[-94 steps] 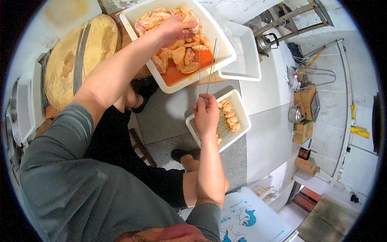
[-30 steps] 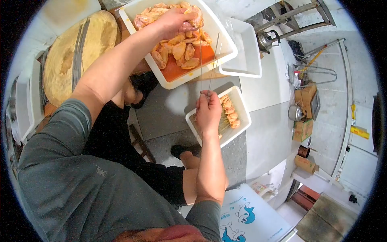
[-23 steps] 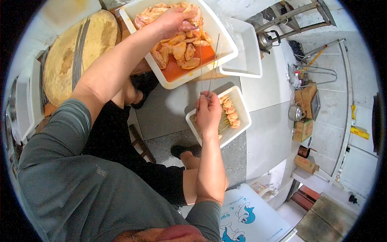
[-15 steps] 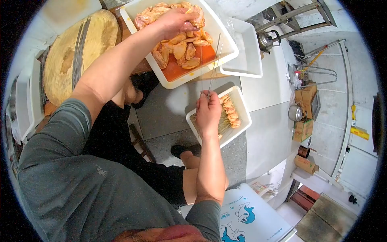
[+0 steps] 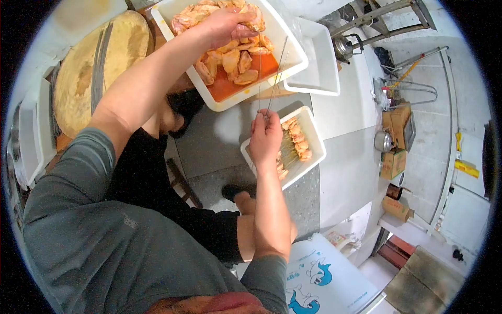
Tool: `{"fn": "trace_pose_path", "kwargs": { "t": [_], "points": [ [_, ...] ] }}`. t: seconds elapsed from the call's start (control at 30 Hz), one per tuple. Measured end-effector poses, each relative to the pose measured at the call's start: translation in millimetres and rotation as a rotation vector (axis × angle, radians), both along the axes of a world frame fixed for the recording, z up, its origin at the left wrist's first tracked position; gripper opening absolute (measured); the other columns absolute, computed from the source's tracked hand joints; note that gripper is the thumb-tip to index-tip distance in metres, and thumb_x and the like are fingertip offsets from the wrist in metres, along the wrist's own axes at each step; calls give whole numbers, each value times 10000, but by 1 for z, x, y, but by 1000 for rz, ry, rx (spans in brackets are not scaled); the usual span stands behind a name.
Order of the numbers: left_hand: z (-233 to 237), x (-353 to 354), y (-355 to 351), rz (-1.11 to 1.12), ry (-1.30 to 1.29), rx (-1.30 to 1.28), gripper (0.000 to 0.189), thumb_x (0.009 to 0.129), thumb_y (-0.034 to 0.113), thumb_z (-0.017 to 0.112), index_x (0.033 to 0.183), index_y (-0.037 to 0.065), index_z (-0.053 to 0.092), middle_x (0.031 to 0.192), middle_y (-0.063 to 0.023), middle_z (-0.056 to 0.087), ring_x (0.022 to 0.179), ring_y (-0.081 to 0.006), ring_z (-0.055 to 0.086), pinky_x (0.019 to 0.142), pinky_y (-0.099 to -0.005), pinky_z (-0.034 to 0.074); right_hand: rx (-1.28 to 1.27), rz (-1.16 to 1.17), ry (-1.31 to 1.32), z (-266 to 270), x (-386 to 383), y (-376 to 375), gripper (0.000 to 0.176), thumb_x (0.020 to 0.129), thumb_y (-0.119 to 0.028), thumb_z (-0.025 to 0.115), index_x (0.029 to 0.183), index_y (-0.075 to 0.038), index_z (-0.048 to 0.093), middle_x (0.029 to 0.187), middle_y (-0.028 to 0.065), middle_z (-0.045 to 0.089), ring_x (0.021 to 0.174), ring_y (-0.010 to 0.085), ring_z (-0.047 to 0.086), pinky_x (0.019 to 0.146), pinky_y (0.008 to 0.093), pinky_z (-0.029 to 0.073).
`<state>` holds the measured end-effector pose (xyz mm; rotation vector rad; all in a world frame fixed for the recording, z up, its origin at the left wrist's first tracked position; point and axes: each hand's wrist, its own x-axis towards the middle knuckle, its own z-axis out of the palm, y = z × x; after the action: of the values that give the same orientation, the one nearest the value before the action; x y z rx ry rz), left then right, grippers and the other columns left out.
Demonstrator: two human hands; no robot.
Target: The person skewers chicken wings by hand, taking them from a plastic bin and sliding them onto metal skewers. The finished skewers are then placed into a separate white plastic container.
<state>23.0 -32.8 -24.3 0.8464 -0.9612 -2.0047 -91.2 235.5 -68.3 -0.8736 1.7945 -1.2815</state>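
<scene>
My left hand (image 5: 227, 29) is closed around a piece of raw marinated chicken (image 5: 255, 20), above the large white tub (image 5: 222, 106). More chicken pieces (image 5: 230, 61) lie in that tub, in reddish-orange marinade. Thin metal skewers (image 5: 273, 90) rise from my right hand (image 5: 265, 137), whose fingers are pinched around their lower ends. One skewer runs up toward the chicken in my left hand; whether it pierces the meat I cannot make out. Below my right hand stands a smaller white tub (image 5: 319, 144) with skewered chicken (image 5: 299, 140) inside, partly hidden by the hand.
A round wooden chopping block (image 5: 125, 57) at the left carries a bundle of thin metal skewers (image 5: 99, 63). Another white tub (image 5: 335, 63) sits beside the large one. Kettles (image 5: 383, 144) and cardboard boxes (image 5: 393, 165) stand at the right. A white lid with dolphin pictures (image 5: 334, 272) is near me.
My right hand has moved slightly up and left with the skewers, bringing one closer to the chicken in my left hand. The whole view has shifted a little.
</scene>
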Motion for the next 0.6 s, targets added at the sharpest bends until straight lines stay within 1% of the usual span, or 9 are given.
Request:
{"fn": "trace_pose_path", "kwargs": {
  "t": [0.03, 0.13, 0.2, 0.23, 0.33, 0.4, 0.53, 0.6],
  "points": [
    [0, -1, 1, 26, 11, 5, 411, 916, 113, 584, 1233, -61, 388, 1149, -172, 569, 971, -275, 659, 820, -316, 574, 8, -7, 4, 1, 1, -1, 141, 932, -106, 517, 1011, 2, 559, 696, 33, 551, 637, 107, 503, 582, 258, 429],
    [-1, 0, 3, -31, 28, -56, 406, 914, 124, 593, 1223, -61, 404, 1129, -169, 586, 970, -268, 656, 829, -321, 568, 19, -18, 17, 4, 3, -3, 143, 933, -111, 519, 1006, 5, 558, 696, 32, 547, 638, 109, 497, 584, 260, 426],
    [-4, -1, 1, -84, 29, -90, 403, 912, 154, 605, 1206, -60, 430, 1110, -160, 592, 957, -245, 653, 855, -329, 553, 12, -14, 26, 3, 4, -4, 143, 934, -115, 521, 1001, 5, 559, 690, 30, 542, 632, 108, 490, 577, 259, 421],
    [-4, -2, 1, -111, 30, -108, 403, 911, 169, 610, 1197, -60, 443, 1101, -156, 595, 950, -234, 651, 867, -333, 546, 17, -14, 8, 4, 4, -5, 141, 934, -114, 520, 998, 5, 561, 688, 29, 540, 630, 108, 489, 575, 260, 419],
    [1, -6, 9, -89, -16, -141, 350, 914, 153, 598, 1169, -56, 481, 1102, -152, 602, 942, -234, 653, 863, -327, 547, 42, -28, -48, 13, 3, -8, 137, 936, -112, 518, 990, 5, 567, 682, 27, 534, 625, 108, 485, 567, 262, 415],
    [1, -6, 12, -119, -1, -143, 325, 914, 155, 598, 1153, -45, 504, 1094, -146, 607, 956, -236, 649, 868, -328, 544, 69, -56, -88, 19, 3, -10, 136, 937, -109, 516, 987, 5, 571, 678, 26, 530, 621, 109, 482, 563, 264, 411],
    [-3, -8, 12, -203, 9, -129, 266, 918, 156, 600, 1090, -41, 551, 1084, -149, 625, 972, -227, 647, 886, -313, 543, 11, -46, 22, 15, 1, -16, 137, 940, -110, 515, 987, 4, 574, 674, 30, 528, 613, 112, 480, 560, 269, 412],
    [-5, -11, 12, -197, 13, -143, 282, 920, 163, 593, 1125, -23, 538, 1093, -137, 616, 974, -224, 644, 883, -340, 540, -12, -51, 32, 12, 1, -20, 137, 939, -111, 517, 987, 4, 575, 677, 33, 533, 611, 114, 481, 561, 270, 414]
  ]
}}
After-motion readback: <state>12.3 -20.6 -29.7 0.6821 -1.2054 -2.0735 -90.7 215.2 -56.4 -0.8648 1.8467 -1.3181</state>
